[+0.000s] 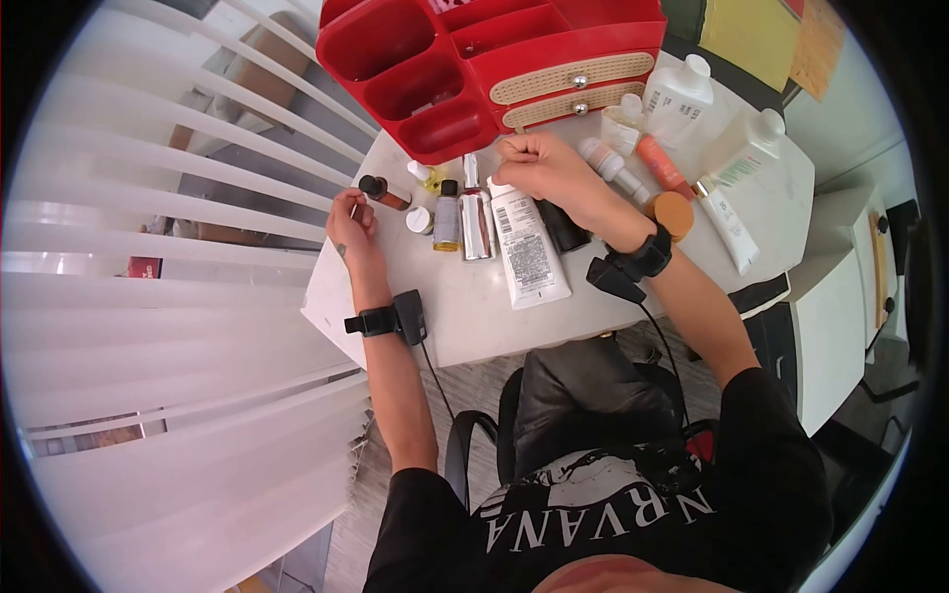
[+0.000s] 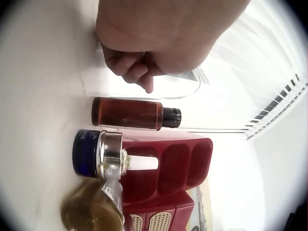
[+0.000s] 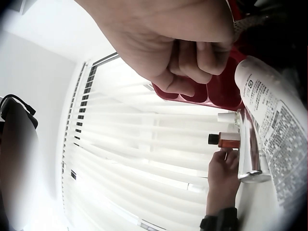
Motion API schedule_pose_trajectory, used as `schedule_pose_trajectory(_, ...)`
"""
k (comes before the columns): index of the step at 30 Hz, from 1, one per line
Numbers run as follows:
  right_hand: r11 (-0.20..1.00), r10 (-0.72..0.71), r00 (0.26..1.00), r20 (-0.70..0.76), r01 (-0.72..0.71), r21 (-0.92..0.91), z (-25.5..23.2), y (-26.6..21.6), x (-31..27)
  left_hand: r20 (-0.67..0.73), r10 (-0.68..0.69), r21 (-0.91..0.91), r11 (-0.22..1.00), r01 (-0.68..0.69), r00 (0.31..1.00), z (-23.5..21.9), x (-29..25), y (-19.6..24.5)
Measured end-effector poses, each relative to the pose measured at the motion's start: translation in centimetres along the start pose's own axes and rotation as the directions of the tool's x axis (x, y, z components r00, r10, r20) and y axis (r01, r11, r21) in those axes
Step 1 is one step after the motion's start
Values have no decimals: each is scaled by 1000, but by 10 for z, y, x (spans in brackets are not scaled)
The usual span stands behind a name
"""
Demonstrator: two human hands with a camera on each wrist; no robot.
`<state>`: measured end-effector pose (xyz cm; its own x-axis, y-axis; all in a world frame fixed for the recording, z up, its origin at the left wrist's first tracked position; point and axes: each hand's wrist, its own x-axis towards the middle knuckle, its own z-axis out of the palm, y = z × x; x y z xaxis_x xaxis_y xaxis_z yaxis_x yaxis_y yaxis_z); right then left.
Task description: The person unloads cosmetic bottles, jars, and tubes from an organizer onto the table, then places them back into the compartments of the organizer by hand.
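Observation:
My left hand [image 1: 356, 222], fingers loosely curled, rests beside a brown bottle with a black cap [image 1: 392, 196]; in the left wrist view the hand's curled fingers [image 2: 137, 72] are apart from that bottle [image 2: 129, 113]. Nothing shows in its grasp. Over the upper end of a large white tube [image 1: 531, 247] is my right hand [image 1: 549, 178], its fingers folded in toward the palm. Seen from the right wrist, these folded fingers [image 3: 195, 62] show no object, and the printed tube [image 3: 276, 115] lies right of them. A silver bottle [image 1: 477, 225] is left of the tube.
A red organizer with drawers [image 1: 425, 148] stands behind the bottles. A bottle with a black cap [image 1: 447, 219] and a small white-lidded jar [image 1: 419, 220] are between the hands. White bottles [image 1: 678, 99], an orange tube [image 1: 664, 166] and a wooden lid [image 1: 670, 213] are right. Blinds [image 1: 188, 326] border the left.

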<state>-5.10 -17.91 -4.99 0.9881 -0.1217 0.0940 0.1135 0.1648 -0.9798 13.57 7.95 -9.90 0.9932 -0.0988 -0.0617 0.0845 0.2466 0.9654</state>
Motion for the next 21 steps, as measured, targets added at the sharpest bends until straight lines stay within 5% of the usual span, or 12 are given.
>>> schedule_pose_trajectory(21, 977, 38, 999, 17, -41, 210, -7, 0, 3, 37, 27, 2, 1000, -27, 999, 13, -10, 4)
